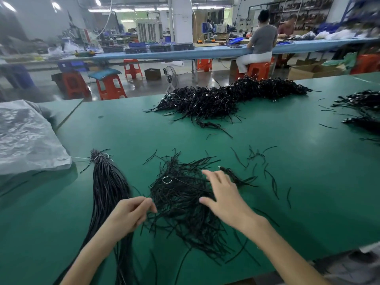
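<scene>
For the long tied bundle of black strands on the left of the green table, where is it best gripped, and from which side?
Grip the bundle just on the near side of its white binding at the far end, where the strands are gathered tightest; nearer the person they fan out. Probably come from above and the left, since the loose pile lies to its right.

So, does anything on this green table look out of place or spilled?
Yes: single black strands lie scattered over the green table, right of the loose pile, while the bundle at left is tied neatly.
</scene>
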The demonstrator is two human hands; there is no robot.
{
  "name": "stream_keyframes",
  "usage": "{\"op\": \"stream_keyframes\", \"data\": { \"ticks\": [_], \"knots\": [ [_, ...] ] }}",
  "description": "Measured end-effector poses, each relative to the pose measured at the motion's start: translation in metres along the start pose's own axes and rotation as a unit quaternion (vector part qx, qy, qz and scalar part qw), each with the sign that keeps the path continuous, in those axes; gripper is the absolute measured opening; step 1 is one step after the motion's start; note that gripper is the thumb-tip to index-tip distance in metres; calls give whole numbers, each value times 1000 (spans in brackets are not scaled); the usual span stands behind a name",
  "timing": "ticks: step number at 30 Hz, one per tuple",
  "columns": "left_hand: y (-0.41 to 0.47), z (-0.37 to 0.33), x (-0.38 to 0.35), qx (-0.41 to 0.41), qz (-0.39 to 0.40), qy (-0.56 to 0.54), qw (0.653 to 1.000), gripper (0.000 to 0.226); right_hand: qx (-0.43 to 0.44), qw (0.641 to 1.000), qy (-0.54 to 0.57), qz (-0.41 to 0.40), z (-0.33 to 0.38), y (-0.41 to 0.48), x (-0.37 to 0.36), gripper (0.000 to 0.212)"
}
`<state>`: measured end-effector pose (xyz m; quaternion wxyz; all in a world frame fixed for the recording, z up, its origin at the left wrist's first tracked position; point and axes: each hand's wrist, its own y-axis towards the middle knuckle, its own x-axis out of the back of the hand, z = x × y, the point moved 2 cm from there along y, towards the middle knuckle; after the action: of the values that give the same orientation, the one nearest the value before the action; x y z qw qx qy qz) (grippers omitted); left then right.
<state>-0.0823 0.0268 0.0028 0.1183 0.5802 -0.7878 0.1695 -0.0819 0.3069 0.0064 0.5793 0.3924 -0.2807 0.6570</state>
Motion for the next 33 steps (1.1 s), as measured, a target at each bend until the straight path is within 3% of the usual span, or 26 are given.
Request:
{"op": "stream_keyframes", "data": {
  "ticks": [3,7,10,15,21,25,27,30,33],
  "knots": [
    [9,-12,-26,-42,73,93,992,31,107,990,-89,-25,22,-7,-11,80],
    [18,-28,-45,-68,99,76,990,20,105,994,-17,33,32,-13,-21,31],
    [19,-28,-35,-50,63,-51,995,7,47,991,116,41,23,-18,-21,27],
    [12,-9,-29,-8,48,-324,945,39,15,970,241,26,17,-26,-26,31],
    [12,5,-52,-10,-5,-414,910,36,26,958,276,71,37,-29,-51,30],
    [8,-7,-34,-71,15,-510,857,39,28,952,292,94,37,-27,-53,50],
    [-3,-16,-25,-103,100,-457,878,43,25,955,281,92,32,-21,-50,66],
    [-12,-25,-27,-101,174,-167,965,54,31,960,263,95,25,-11,-45,75],
    [-14,-31,-48,-77,218,37,972,47,32,970,224,90,22,-2,-39,70]
  ]
}}
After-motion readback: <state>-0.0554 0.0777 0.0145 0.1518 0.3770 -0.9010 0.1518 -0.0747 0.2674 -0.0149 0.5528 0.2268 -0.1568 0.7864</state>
